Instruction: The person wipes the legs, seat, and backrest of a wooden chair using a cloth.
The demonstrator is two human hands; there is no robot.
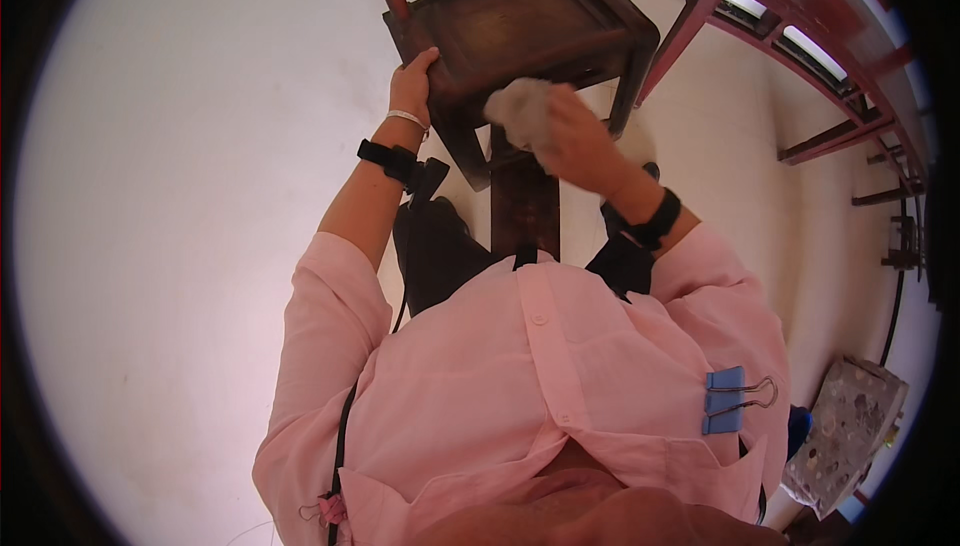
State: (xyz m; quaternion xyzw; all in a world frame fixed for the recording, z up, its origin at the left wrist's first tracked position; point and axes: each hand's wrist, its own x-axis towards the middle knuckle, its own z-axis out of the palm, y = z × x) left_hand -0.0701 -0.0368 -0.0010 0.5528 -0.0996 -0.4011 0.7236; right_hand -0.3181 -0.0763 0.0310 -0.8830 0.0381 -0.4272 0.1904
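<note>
Before me stands a dark brown wooden chair point(517, 21), its slatted back at the top of the view. My left hand point(413, 87) grips the chair's left side, at the seat's edge by the back post, thumb on top. In my right hand point(577, 137) is a bunched pale cloth point(521, 109), held in front of the near edge of the seat. That hand is slightly blurred. Whether the cloth touches the wood I cannot tell. Beneath the cloth, a dark wooden bench point(525, 208) runs between my legs towards me.
Reddish-brown wooden furniture point(810, 6) with legs and crossbars curves along the upper right. A box-like thing with a patterned cover point(844, 433) lies at the lower right. Pale floor point(172, 208) spreads at the left. My dark shoes and trouser legs flank the bench.
</note>
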